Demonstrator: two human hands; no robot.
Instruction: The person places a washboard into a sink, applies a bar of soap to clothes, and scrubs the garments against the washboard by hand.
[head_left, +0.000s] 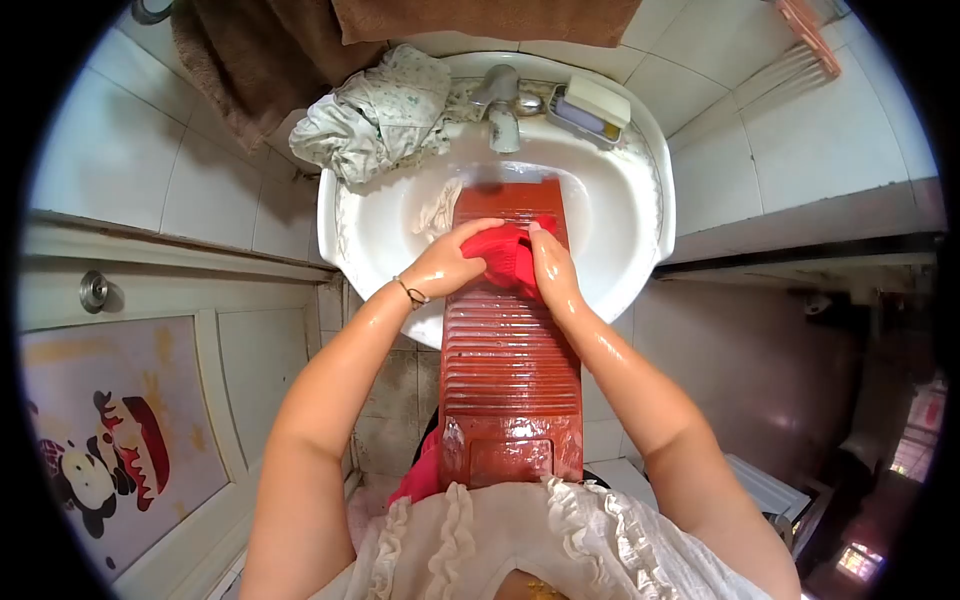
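Observation:
A red cloth [508, 262] lies on the upper part of a reddish-brown ridged washboard [512, 365], which leans from my body into the white sink [620, 215]. My left hand [447, 262] is closed on the cloth's left side, with a dark band at the wrist. On the right side of the cloth, my right hand [552, 268] grips its edge. Both hands and forearms look wet. Beyond the board, a pale cloth [437, 210] rests in the basin, left of the board's top end.
A patterned cloth [385, 115] is bunched on the sink's back left rim. The faucet [503, 110] stands at the back centre, beside a soap box [590, 110]. Brown towels [235, 70] hang behind. At the left is a door [150, 400] with a knob.

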